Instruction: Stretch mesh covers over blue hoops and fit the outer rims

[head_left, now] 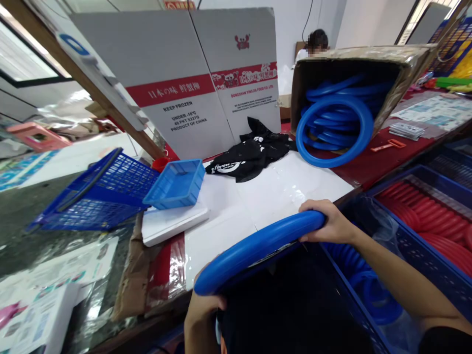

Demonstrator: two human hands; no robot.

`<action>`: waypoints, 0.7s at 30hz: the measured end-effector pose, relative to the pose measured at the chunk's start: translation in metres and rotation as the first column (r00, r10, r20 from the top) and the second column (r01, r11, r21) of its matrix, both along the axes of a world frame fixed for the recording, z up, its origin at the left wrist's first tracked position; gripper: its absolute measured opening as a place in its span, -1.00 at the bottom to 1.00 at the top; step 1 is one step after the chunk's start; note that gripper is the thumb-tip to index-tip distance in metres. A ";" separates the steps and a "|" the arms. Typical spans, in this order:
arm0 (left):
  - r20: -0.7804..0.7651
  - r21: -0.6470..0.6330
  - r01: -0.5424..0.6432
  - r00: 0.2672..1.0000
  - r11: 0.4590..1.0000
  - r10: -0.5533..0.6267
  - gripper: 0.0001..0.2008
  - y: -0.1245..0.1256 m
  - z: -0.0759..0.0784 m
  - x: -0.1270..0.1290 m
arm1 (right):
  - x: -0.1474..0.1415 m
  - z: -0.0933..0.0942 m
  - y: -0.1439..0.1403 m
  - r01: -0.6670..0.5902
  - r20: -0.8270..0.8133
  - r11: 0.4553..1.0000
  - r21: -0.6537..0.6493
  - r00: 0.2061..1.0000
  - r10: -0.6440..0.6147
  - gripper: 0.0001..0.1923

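While gripped at each end, blue ring (258, 246) between both hands (328, 223).

Item I hold: one blue ring (258, 246), smooth glossy plastic, thick tubular section, upper arc visible, tilted over the table's near edge, lower part hidden.

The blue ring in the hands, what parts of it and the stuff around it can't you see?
Head view only:
- Blue ring: its lower half is hidden behind a dark cloth.
- Left hand: fingers tucked under the ring, partly cut off by the bottom edge.
- Right hand: fingertips hidden behind the ring.
- Cardboard box: the count of rings inside is hidden in shadow.
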State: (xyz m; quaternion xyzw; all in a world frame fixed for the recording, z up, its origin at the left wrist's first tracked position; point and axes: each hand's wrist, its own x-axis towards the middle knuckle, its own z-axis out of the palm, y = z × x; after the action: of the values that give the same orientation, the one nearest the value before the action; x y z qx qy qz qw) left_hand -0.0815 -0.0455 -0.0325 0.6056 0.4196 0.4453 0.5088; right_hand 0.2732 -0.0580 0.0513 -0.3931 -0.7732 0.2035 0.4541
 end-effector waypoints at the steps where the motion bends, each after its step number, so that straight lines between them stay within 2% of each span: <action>1: -0.029 0.040 0.037 0.999 0.999 -0.036 -0.12 0.002 0.010 -0.001 | -0.002 -0.002 -0.002 0.021 0.006 0.999 0.049 1.000 -0.022 -0.60; 3: -0.126 0.183 0.135 0.986 0.974 -0.113 -0.27 0.005 0.036 0.002 | -0.007 -0.003 -0.006 0.043 0.064 0.988 0.150 0.997 -0.053 -0.66; 6: -0.326 0.415 0.300 0.930 0.859 -0.167 -0.43 0.004 0.080 0.019 | -0.016 0.003 -0.015 0.006 0.224 0.973 0.230 0.973 -0.059 -0.72; 8: -0.464 0.478 0.415 0.868 0.774 -0.178 -0.48 0.000 0.103 0.034 | -0.021 0.009 -0.021 -0.018 0.306 0.972 0.235 0.950 -0.057 -0.76; 10: -0.557 0.508 0.469 0.819 0.723 -0.139 -0.52 -0.005 0.115 0.045 | -0.023 0.015 -0.028 -0.016 0.351 0.974 0.228 0.934 -0.067 -0.77; 13: -0.590 0.561 0.472 0.804 0.680 -0.072 -0.57 -0.010 0.117 0.051 | -0.024 0.024 -0.036 -0.012 0.380 0.980 0.199 0.923 -0.066 -0.70; 17: -0.577 0.617 0.481 0.815 0.623 -0.057 -0.61 -0.012 0.106 0.046 | -0.025 0.032 -0.042 -0.097 0.384 0.988 0.119 0.922 0.044 -0.53; 19: -0.569 0.632 0.474 0.821 0.614 -0.048 -0.63 -0.011 0.100 0.043 | -0.028 0.034 -0.045 -0.130 0.389 0.987 0.095 0.917 0.084 -0.54; 21: -0.569 0.625 0.471 0.821 0.623 -0.050 -0.66 -0.011 0.096 0.041 | -0.031 0.035 -0.048 -0.119 0.410 0.987 0.111 0.910 0.064 -0.58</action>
State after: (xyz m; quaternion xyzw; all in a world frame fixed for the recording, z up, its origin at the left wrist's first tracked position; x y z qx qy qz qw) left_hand -0.0409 -0.0563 0.0639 0.9081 0.2210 0.3218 0.1513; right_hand 0.2419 -0.1058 0.0865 -0.3587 -0.8800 0.0864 0.2993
